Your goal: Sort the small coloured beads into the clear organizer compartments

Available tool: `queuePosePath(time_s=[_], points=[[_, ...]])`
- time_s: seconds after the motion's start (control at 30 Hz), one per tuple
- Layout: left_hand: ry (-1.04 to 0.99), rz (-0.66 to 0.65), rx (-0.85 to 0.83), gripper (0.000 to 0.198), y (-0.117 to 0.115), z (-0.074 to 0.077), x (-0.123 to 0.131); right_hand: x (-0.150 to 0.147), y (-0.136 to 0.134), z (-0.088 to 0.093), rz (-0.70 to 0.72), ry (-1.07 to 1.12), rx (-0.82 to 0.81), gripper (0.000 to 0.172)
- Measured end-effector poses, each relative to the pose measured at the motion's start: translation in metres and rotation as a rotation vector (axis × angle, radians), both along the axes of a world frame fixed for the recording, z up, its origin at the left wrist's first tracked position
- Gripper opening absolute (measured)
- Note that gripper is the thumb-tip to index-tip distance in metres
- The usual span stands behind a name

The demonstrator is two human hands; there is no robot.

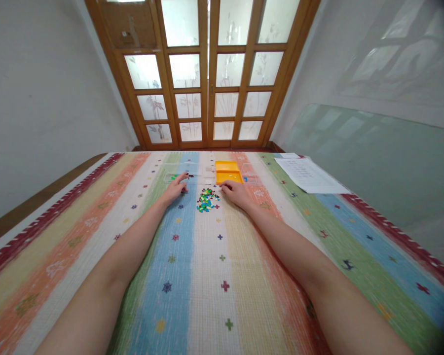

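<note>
My left hand (176,189) reaches over the near edge of a clear plastic box, its index finger stretched out and apart from the thumb. Small green pieces (173,177) lie in that box by the fingers, and dark red pieces (191,175) sit just past the fingertip. My right hand (236,192) has its fingers curled together at the right edge of a loose pile of small green, blue, yellow and dark pieces (206,201). Anything between those fingertips is too small to make out. Behind the right hand stands an open orange box (229,176) with a few pale pieces in it.
A clear compartment right of the orange box holds a blue piece (245,179). Printed paper sheets (311,175) lie at the back right. A striped tablecloth (210,276) covers the table. Beyond it are wooden glass-paned doors (208,98), with a glass panel (377,162) leaning on the right.
</note>
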State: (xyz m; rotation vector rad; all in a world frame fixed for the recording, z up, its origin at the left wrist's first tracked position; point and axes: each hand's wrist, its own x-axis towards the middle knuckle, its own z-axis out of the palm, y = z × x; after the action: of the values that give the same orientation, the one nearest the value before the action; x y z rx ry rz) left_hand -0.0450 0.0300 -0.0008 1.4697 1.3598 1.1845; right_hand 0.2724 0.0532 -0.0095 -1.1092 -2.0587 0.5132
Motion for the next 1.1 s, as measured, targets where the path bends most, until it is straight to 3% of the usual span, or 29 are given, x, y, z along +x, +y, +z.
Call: queuePosePath(time_s=[0.1, 0.3, 0.43, 0.6, 1.1], points=[[0.009, -0.02, -0.011, 0.07, -0.001, 0.001, -0.001, -0.001, -0.003, 0.002, -0.011, -0.02, -0.009, 0.021], [0.221, -0.017, 0.116, 0.043, -0.007, 0.002, 0.006, -0.003, -0.011, 0.007, 0.039, -0.157, 0.075, 0.021], [0.417, 0.004, 0.251, 0.035, -0.009, -0.002, 0.013, -0.012, -0.018, 0.011, 0.156, -0.238, 0.213, 0.024], [0.564, -0.1, 0.381, 0.033, -0.013, -0.002, 0.02, -0.028, -0.023, 0.009, 0.363, -0.281, 0.27, 0.034], [0.609, -0.16, 0.385, 0.032, -0.021, 0.001, 0.027, -0.026, -0.021, 0.005, 0.203, -0.357, 0.256, 0.028]])
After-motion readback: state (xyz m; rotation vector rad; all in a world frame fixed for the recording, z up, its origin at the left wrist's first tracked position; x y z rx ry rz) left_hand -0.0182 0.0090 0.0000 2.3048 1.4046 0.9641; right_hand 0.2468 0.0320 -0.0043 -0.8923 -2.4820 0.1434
